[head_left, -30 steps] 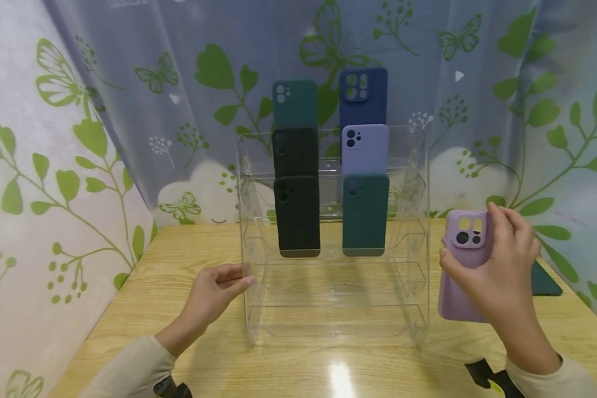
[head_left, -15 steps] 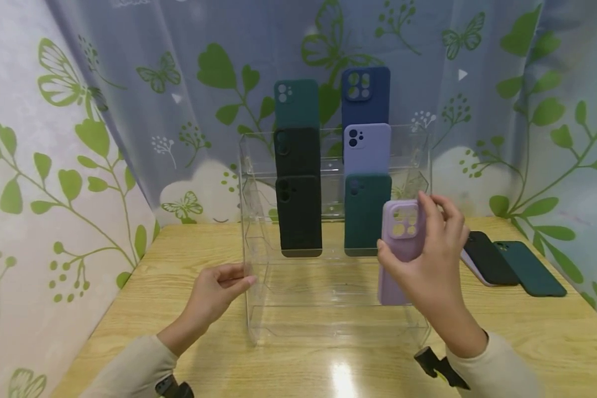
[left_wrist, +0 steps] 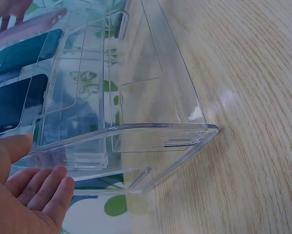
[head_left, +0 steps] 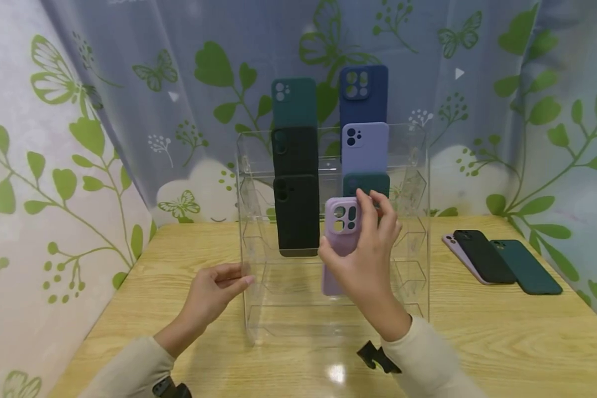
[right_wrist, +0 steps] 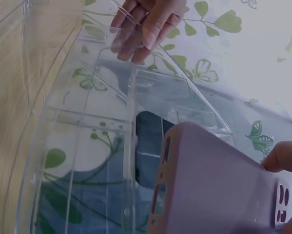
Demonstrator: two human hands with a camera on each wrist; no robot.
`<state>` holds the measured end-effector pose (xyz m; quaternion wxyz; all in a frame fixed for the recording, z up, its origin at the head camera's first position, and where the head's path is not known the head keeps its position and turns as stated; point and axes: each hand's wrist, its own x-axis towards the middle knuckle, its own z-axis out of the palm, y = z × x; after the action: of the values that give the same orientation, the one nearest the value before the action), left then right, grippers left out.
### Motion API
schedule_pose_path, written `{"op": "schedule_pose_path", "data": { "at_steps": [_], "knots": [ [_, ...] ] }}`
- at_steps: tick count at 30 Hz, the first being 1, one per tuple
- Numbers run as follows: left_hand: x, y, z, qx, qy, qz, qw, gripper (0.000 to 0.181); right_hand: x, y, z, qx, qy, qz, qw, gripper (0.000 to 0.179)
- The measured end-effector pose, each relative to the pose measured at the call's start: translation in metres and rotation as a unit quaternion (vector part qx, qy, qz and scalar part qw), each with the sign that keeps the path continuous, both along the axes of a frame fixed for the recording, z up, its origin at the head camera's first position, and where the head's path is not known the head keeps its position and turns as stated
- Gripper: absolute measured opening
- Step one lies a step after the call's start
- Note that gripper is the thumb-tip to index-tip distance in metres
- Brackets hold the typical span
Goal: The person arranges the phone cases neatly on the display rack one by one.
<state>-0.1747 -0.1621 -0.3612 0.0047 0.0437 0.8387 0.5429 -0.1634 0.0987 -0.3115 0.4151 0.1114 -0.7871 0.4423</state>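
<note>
My right hand (head_left: 370, 251) grips a light purple phone case (head_left: 339, 243) by its sides, thumb on the left edge and fingers on the right. The case hangs upright in front of a clear acrylic display rack (head_left: 335, 320), over its middle. In the right wrist view the purple case (right_wrist: 219, 180) shows its bottom edge with slots. My left hand (head_left: 211, 296) pinches the rack's left side panel between thumb and fingers. On the rack's upper tiers stand a green case (head_left: 294, 102), two black cases (head_left: 297, 218), a dark blue case (head_left: 370, 108), a lavender case (head_left: 373, 160) and a partly hidden teal case (head_left: 378, 182).
On the wooden table (head_left: 502, 337) to the right lie a black case (head_left: 485, 257), a dark green case (head_left: 527, 268) and a lilac case (head_left: 462, 257) partly under the black one. A patterned curtain (head_left: 239, 33) hangs behind the rack.
My right hand has carried the purple case leftward from beside the rack to in front of it, now covering much of the teal case. My left hand has stayed at the rack's side.
</note>
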Motion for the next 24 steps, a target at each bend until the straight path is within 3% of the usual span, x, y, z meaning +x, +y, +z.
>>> {"op": "schedule_pose_path", "data": {
  "at_steps": [13, 24],
  "knots": [
    [0.0, 0.0, 0.0, -0.004, 0.005, 0.0, 1.0, 0.046, -0.022, -0.047, -0.026, -0.008, 0.055, -0.01, 0.9984, 0.081],
    [-0.002, 0.0, -0.001, 0.0, 0.007, 0.002, 1.0, 0.045, -0.032, -0.073, -0.054, 0.027, 0.03, -0.055, 0.9977, 0.081]
  ]
}}
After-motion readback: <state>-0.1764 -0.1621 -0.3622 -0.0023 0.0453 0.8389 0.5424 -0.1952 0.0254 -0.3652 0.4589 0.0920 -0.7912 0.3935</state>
